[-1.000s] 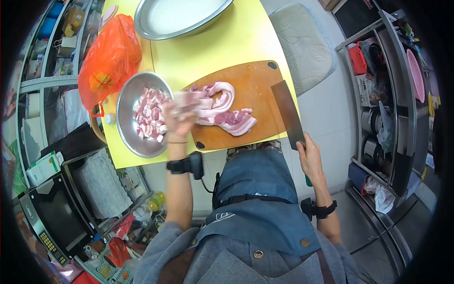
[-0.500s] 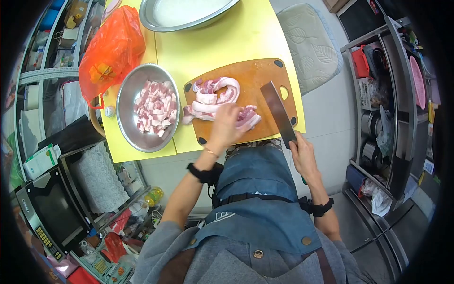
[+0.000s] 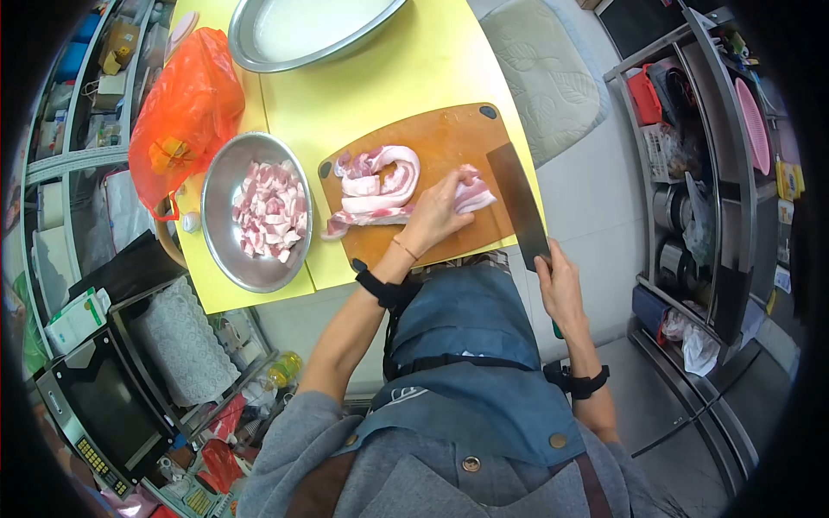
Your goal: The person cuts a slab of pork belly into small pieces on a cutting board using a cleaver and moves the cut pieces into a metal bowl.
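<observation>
My left hand (image 3: pixel 434 216) is closed on the right-hand piece of pork (image 3: pixel 473 192) on the brown cutting board (image 3: pixel 458 129). Coiled pork strips (image 3: pixel 397 168) lie to its left, one end hanging over the board's left edge. In my right hand (image 3: pixel 560 281) is a cleaver (image 3: pixel 518 200), its wide blade over the board's right edge, a little right of the pork and apart from it. Left of the board, a steel bowl (image 3: pixel 216 207) holds many small cut chunks of pork (image 3: pixel 269 207).
A large metal basin (image 3: pixel 250 43) with whitish contents stands at the yellow table's (image 3: pixel 345 104) far edge. Beside the steel bowl lies a red plastic bag (image 3: pixel 194 104). A cushioned seat (image 3: pixel 544 78) is beyond the table's right side, and shelves line both sides.
My left hand has moved right and now grips the right-hand piece, which has shifted slightly away from the coil. The cleaver stays in my right hand. The whole view has shifted a little.
</observation>
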`<state>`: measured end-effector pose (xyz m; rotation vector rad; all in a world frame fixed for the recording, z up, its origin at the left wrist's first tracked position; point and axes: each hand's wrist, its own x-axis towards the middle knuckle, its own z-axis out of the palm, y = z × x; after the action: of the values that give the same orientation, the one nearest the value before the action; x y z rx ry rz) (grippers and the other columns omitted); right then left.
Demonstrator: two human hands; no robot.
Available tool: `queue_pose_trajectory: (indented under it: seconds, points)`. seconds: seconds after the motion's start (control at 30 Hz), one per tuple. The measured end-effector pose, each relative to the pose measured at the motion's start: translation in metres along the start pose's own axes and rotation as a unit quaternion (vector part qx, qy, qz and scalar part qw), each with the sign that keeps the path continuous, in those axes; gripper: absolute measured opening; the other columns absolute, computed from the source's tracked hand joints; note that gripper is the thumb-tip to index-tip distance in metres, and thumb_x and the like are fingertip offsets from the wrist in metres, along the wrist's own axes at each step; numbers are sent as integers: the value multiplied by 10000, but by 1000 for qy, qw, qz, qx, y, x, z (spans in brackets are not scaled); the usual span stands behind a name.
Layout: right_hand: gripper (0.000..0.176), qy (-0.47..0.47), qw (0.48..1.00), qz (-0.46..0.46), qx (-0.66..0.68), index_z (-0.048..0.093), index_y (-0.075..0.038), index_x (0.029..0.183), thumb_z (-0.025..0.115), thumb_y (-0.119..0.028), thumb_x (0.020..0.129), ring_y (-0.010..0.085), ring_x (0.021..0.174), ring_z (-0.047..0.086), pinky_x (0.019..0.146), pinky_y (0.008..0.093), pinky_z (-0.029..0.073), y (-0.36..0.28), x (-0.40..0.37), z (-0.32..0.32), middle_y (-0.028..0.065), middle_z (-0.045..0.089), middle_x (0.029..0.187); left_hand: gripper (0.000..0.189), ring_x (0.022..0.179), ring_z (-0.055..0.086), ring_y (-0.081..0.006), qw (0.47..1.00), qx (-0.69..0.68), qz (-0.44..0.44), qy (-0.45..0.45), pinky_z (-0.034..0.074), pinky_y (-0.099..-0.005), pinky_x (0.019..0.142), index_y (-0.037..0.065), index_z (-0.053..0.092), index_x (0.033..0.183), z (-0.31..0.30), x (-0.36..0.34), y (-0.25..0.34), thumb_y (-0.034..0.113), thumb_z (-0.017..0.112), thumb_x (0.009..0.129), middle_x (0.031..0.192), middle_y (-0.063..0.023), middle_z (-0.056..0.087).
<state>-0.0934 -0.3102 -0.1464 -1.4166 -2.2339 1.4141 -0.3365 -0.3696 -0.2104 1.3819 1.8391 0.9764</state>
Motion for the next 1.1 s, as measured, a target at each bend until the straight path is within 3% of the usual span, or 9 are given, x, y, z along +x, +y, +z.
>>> queue_pose_trajectory:
  seconds: [0.07, 0.17, 0.27, 0.37, 0.57, 0.87, 0.97, 1.1]
  points:
    - [291, -3, 1000, 9, 5, 520, 34, 1159, 508, 9, 869, 437, 879, 589, 754, 442, 476, -7, 4, -3, 262, 601, 966, 490, 1122, 518, -339, 998, 33, 35, -29, 436, -379, 919, 51, 494, 1108, 8, 9, -13, 91, 696, 664, 1161, -173, 544]
    - [297, 3, 999, -24, -47, 514, 26, 1163, 508, 11, 866, 443, 865, 590, 734, 453, 479, -7, 11, 0, 256, 603, 963, 471, 1143, 483, -325, 966, 238, 91, 46, 408, -402, 949, 69, 527, 1103, 18, 4, -18, 116, 721, 676, 1186, -137, 532]
    - [319, 18, 993, -87, -81, 500, 8, 1191, 503, -3, 872, 442, 826, 595, 701, 473, 482, -1, 15, 9, 245, 598, 956, 415, 1123, 478, -326, 965, 217, 86, 122, 401, -422, 944, 71, 568, 1049, 21, -1, -13, 160, 743, 683, 1154, -123, 536]
    - [326, 2, 988, -79, -129, 491, -8, 1207, 497, -22, 881, 435, 781, 598, 669, 496, 479, -7, 18, 18, 235, 586, 951, 376, 1106, 483, -330, 981, 131, 90, 108, 405, -421, 937, 59, 588, 989, 22, -7, -33, 198, 755, 682, 1120, -144, 528]
    - [376, -3, 988, -59, -145, 453, -30, 1236, 467, -2, 861, 439, 733, 596, 643, 512, 483, -13, 27, 42, 226, 569, 991, 329, 1066, 489, -339, 975, 124, 168, 72, 423, -427, 908, 24, 565, 931, 23, 11, -33, 150, 717, 667, 1081, -162, 522]
    - [442, -21, 985, -49, -164, 426, -8, 1246, 486, 17, 809, 434, 692, 609, 619, 506, 490, -16, 25, 53, 233, 526, 973, 384, 994, 489, -364, 984, 114, 140, 2, 433, -429, 863, 10, 543, 950, 25, 16, -38, 163, 718, 644, 1041, -185, 499]
    - [455, -38, 988, -12, -149, 406, -16, 1256, 457, 56, 809, 463, 735, 579, 647, 520, 481, -21, 26, 54, 248, 528, 1015, 397, 971, 490, -361, 981, 134, 137, 5, 433, -434, 846, 14, 547, 966, 27, 17, -40, 169, 720, 644, 1027, -181, 497]
    - [468, -34, 986, -17, -161, 407, 3, 1249, 494, 23, 789, 433, 675, 610, 600, 500, 491, -19, 18, 52, 252, 506, 976, 396, 980, 497, -341, 978, 171, 120, 1, 430, -423, 859, 19, 557, 969, 33, 18, -40, 169, 720, 641, 1017, -145, 518]
